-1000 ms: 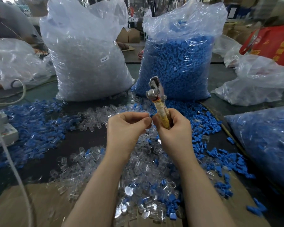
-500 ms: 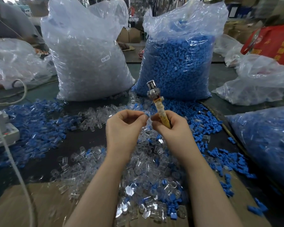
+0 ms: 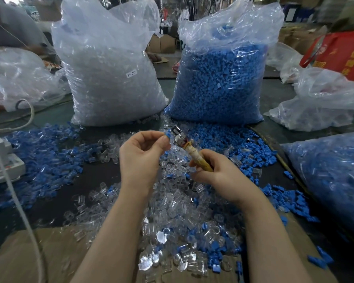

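My right hand (image 3: 219, 176) grips a small tool (image 3: 189, 152) by its yellow taped handle; its metal head tilts up and to the left. My left hand (image 3: 143, 154) pinches a small blue plastic piece (image 3: 168, 134) between thumb and forefinger, held right against the tool's metal head. Both hands hover over a heap of clear plastic caps (image 3: 172, 203) mixed with loose blue pieces (image 3: 251, 152) on the dark table.
A tall bag of clear caps (image 3: 110, 78) and a tall bag of blue pieces (image 3: 223, 78) stand behind. Another blue-filled bag (image 3: 331, 176) lies at right, crumpled bags (image 3: 319, 103) beyond it. A white device (image 3: 2, 160) with cable sits at left. Cardboard (image 3: 29, 254) lies near me.
The tool has tipped from nearly upright to leaning left and lower. My left hand has risen to its metal head, and a blue piece now shows in its pinch.
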### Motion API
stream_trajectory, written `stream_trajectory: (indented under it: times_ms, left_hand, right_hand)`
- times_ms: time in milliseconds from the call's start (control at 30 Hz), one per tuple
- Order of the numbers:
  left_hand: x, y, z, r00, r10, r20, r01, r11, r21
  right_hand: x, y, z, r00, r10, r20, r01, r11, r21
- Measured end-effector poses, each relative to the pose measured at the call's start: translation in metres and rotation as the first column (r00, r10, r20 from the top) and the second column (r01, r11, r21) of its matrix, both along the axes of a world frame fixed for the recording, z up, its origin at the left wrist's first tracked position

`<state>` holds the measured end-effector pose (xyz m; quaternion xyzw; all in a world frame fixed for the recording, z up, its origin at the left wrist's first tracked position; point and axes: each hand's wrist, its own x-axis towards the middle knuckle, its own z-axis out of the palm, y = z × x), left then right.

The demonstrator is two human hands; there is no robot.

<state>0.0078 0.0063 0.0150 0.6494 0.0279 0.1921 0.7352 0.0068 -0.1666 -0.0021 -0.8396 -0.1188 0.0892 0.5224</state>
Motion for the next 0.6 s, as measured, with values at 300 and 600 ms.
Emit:
stream_trajectory:
  times_ms: [300, 600]
  left_hand:
    - [0.0006, 0.0076, -0.0009, 0.999, -0.038, 0.033, 0.037, 0.999, 0.024]
    - [0.0019, 0.0092, -0.0007, 0.997, -0.053, 0.05, 0.052, 0.998, 0.025]
  right_hand:
    - [-0.0006, 0.0025, 0.0025, 1.0, 0.022, 0.0, -0.022, 0.999, -0.038]
    - [-0.0012, 0.0041, 0.0034, 1.0, 0.013, 0.002, -0.012, 0.997, -0.08]
